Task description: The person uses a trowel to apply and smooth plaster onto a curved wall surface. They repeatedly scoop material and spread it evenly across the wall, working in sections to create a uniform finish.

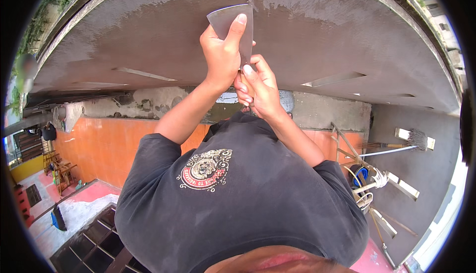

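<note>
A putty knife with a wide, flared metal blade is held up in front of the grey plastered wall. Its broad edge points away from me and to the left, and looks close to the wall; contact is unclear. My left hand grips the blade, thumb flat on its face and fingers mostly hidden behind it. Lower down, my right hand is closed around the wooden handle, its thumb near where blade meets handle. Streaky, lighter patches mark the wall around and above the blade.
Narrow slots pierce the grey wall. Below runs an orange surface. At right are a broom, wooden poles and a blue coil. At far left stand wooden chairs; a dark grid lies lower left.
</note>
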The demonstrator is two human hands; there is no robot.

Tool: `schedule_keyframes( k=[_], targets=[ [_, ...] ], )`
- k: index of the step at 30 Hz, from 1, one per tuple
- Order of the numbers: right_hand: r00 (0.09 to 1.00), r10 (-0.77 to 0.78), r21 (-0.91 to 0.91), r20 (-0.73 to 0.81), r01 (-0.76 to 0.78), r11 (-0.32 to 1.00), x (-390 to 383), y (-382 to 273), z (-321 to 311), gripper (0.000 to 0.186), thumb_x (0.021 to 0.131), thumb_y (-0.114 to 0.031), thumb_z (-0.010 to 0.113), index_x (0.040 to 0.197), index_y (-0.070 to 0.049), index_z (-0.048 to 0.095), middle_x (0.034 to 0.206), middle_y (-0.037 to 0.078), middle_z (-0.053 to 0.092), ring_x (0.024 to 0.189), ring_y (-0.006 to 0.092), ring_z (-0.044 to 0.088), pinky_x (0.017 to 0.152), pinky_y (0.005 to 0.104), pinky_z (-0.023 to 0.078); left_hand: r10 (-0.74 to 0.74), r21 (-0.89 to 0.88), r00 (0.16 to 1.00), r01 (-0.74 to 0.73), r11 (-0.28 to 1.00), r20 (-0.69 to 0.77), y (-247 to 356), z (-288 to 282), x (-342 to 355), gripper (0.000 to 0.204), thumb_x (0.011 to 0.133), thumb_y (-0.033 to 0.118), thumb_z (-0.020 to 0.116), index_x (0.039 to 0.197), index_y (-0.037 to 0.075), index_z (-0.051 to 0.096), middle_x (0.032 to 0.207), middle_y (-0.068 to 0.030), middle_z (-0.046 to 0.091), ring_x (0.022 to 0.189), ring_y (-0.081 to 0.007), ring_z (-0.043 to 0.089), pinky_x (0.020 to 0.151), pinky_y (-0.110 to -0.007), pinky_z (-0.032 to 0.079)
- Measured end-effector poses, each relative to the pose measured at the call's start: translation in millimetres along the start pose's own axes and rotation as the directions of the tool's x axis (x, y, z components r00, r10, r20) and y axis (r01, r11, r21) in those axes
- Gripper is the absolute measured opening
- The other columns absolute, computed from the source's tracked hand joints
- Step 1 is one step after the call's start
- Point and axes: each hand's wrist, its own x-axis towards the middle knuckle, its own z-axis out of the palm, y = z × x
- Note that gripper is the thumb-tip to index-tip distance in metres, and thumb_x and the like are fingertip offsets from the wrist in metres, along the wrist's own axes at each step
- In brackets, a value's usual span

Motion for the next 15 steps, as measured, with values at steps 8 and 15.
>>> schedule_keyframes(
  k=[8, 15],
  targets=[
    [0.999, -0.033, -0.027, 0.038, 0.035, 0.999, 5, 6, -8, 0.018, 0.107, -0.026, 0.053, 0.115, -0.012, 0.044, 0.068, 0.001, 0.049, 0.046, 0.0056, 0.043, 0.041, 0.0208, 0.036, -0.051, -0.029, 0.998, 0.052, 0.998, 0.034, -7, -5, -1, 0.023, 0.097, 0.025, 0.07, 0.097, 0.003, 0.066, 0.08, -0.0024, 0.065, 0.064, -0.011, 0.062, 0.06, -0.029, 0.057],
    [0.98, -0.198, -0.36, -0.025, 0.176, 0.916, -18, -11, -19, 0.038, 0.097, -0.008, 0.066, 0.127, -0.008, 0.042, 0.088, 0.009, 0.059, 0.059, 0.0138, 0.06, 0.044, 0.0248, 0.05, -0.084, -0.151, 0.974, 0.117, 0.982, 0.209, -15, -23, -11, 0.035, 0.104, 0.034, 0.058, 0.107, 0.0, 0.064, 0.092, -0.011, 0.071, 0.077, -0.0206, 0.072, 0.069, -0.034, 0.059]
  ],
)
